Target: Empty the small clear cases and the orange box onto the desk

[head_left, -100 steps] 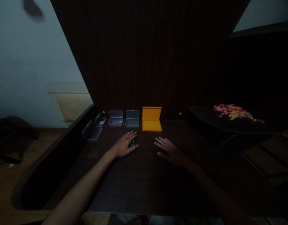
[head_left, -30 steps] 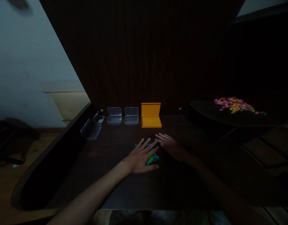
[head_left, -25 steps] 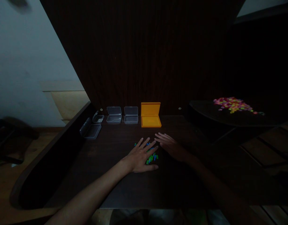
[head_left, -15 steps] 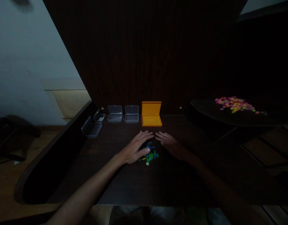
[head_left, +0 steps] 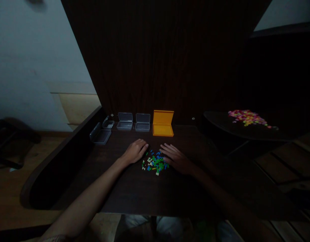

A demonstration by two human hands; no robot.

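A small heap of tiny blue, green and white pieces (head_left: 155,163) lies on the dark wooden table (head_left: 150,195). My left hand (head_left: 135,151) rests flat just left of the heap, fingers together and stretched, holding nothing. My right hand (head_left: 175,158) lies flat at the heap's right edge, fingers apart and touching the pieces. An open orange box (head_left: 163,123) stands behind the heap.
Two open clear boxes (head_left: 124,121) (head_left: 142,122) stand left of the orange one, with two more (head_left: 100,133) (head_left: 107,123) by the table's raised left edge. A pile of pink and yellow pieces (head_left: 246,117) lies on a dark side surface to the right.
My left hand has slid left off the heap, uncovering the pieces, which now lie more spread out. My right hand has stayed at the heap's right side.
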